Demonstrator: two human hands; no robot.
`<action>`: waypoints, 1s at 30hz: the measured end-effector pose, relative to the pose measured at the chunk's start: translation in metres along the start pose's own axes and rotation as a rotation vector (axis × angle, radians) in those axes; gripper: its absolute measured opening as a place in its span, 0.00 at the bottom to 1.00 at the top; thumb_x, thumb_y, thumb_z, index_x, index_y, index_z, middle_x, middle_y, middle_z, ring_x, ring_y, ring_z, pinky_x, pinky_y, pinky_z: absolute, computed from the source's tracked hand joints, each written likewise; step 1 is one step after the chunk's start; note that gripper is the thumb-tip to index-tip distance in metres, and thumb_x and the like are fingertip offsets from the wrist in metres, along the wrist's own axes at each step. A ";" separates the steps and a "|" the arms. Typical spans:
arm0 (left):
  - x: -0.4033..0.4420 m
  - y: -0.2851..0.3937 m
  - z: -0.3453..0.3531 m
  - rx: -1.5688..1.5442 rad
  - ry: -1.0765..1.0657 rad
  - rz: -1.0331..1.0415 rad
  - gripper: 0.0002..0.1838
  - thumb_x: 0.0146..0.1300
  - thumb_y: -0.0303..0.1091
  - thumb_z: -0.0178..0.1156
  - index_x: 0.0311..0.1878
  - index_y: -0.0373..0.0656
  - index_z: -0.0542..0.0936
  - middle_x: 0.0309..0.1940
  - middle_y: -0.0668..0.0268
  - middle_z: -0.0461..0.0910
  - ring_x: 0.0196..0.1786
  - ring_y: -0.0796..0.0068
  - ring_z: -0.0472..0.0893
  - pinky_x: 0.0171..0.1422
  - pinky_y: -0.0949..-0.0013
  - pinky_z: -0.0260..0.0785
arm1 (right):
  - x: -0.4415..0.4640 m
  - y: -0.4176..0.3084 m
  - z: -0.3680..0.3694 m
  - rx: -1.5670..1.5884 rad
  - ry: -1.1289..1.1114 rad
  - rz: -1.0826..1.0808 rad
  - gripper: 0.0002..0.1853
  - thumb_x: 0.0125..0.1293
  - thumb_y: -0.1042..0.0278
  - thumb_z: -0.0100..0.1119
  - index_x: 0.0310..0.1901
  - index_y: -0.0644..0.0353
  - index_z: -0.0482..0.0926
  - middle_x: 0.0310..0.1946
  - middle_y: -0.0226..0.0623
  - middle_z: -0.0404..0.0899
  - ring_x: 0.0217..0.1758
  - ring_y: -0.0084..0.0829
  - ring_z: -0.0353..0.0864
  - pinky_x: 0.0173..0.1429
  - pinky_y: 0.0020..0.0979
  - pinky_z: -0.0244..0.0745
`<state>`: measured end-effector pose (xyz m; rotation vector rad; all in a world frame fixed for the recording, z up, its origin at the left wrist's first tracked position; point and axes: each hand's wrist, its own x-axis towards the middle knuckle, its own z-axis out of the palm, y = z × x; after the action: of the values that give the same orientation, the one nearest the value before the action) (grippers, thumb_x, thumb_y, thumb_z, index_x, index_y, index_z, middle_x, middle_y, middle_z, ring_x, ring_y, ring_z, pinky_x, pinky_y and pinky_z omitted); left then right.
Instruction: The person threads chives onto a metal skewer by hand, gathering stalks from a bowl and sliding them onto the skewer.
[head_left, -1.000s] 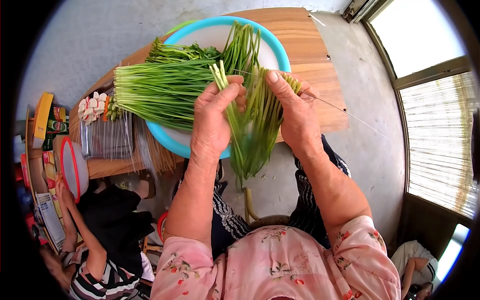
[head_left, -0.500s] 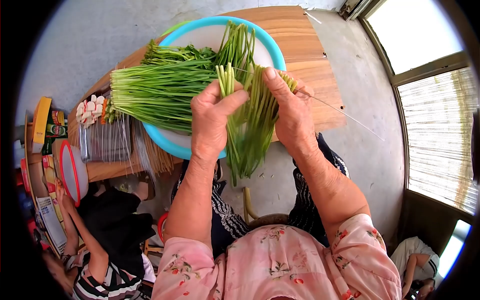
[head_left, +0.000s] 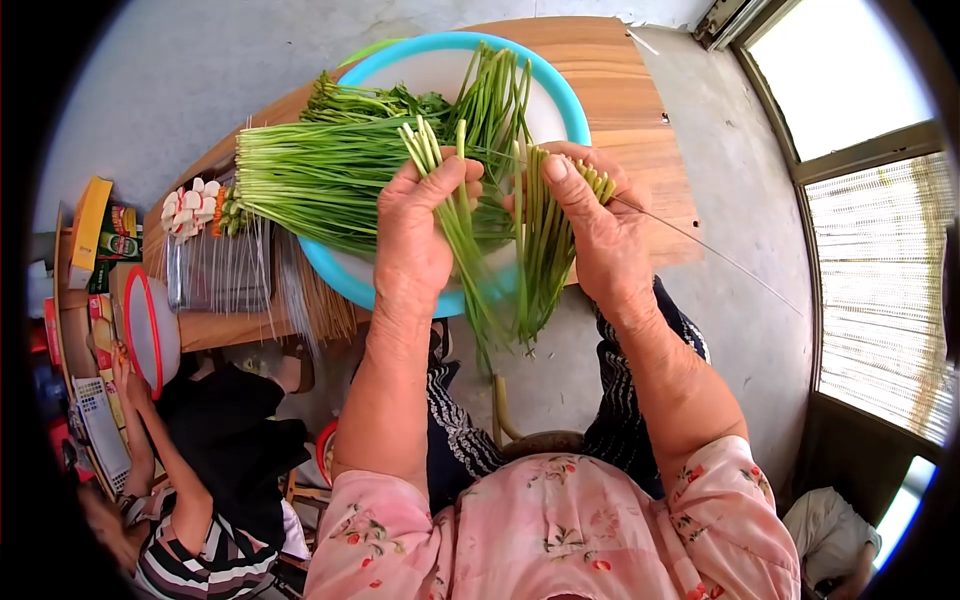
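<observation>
My left hand [head_left: 412, 235] is closed on a few loose chives [head_left: 468, 262], pale cut ends up and green blades hanging down. Beside it, my right hand [head_left: 605, 235] grips a denser row of folded green stalks [head_left: 543, 265] with a thin skewer [head_left: 715, 248], whose long end sticks out to the right. The skewer's other end is hidden among fingers and stalks. Behind both hands, a large pile of chives [head_left: 315, 170] lies across a basin with a blue rim [head_left: 577, 110]. More long green stems [head_left: 495, 90] rest at the basin's far side.
The basin sits on a wooden table [head_left: 625, 90]. At its left are a metal tray [head_left: 190, 275], white-and-red skewered pieces [head_left: 190, 208] and a bunch of thin sticks [head_left: 325, 300]. Another person [head_left: 215, 500] sits lower left, near a red-rimmed white container [head_left: 150, 330]; one more person [head_left: 830, 530] is lower right.
My left hand has drawn slightly away from my right, and the chives in it now stand apart from the skewered row. The view has shifted a little.
</observation>
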<state>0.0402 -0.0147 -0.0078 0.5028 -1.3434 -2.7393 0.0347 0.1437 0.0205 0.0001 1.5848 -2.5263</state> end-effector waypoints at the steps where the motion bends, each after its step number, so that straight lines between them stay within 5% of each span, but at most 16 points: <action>1: 0.000 0.000 0.000 -0.002 -0.006 -0.003 0.09 0.56 0.29 0.63 0.40 0.39 0.78 0.31 0.63 0.81 0.31 0.75 0.78 0.38 0.74 0.70 | 0.001 0.002 -0.002 -0.081 -0.034 -0.022 0.16 0.63 0.62 0.58 0.46 0.67 0.75 0.32 0.41 0.81 0.33 0.30 0.82 0.39 0.29 0.79; 25: 0.000 -0.003 0.002 -0.002 -0.059 -0.009 0.09 0.57 0.27 0.61 0.41 0.38 0.79 0.30 0.62 0.81 0.31 0.75 0.79 0.39 0.74 0.71 | 0.002 0.003 -0.004 -0.073 -0.024 -0.018 0.17 0.63 0.62 0.59 0.46 0.67 0.76 0.33 0.40 0.81 0.33 0.29 0.82 0.39 0.28 0.79; 30: -0.007 -0.002 0.012 0.097 -0.148 0.038 0.09 0.56 0.27 0.62 0.41 0.38 0.80 0.30 0.64 0.81 0.32 0.77 0.78 0.40 0.74 0.71 | 0.001 0.002 -0.001 -0.079 0.015 -0.028 0.12 0.62 0.63 0.60 0.40 0.65 0.79 0.28 0.32 0.80 0.29 0.17 0.76 0.34 0.20 0.73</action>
<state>0.0434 -0.0030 -0.0009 0.2797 -1.5079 -2.7383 0.0334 0.1434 0.0186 -0.0136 1.7011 -2.4882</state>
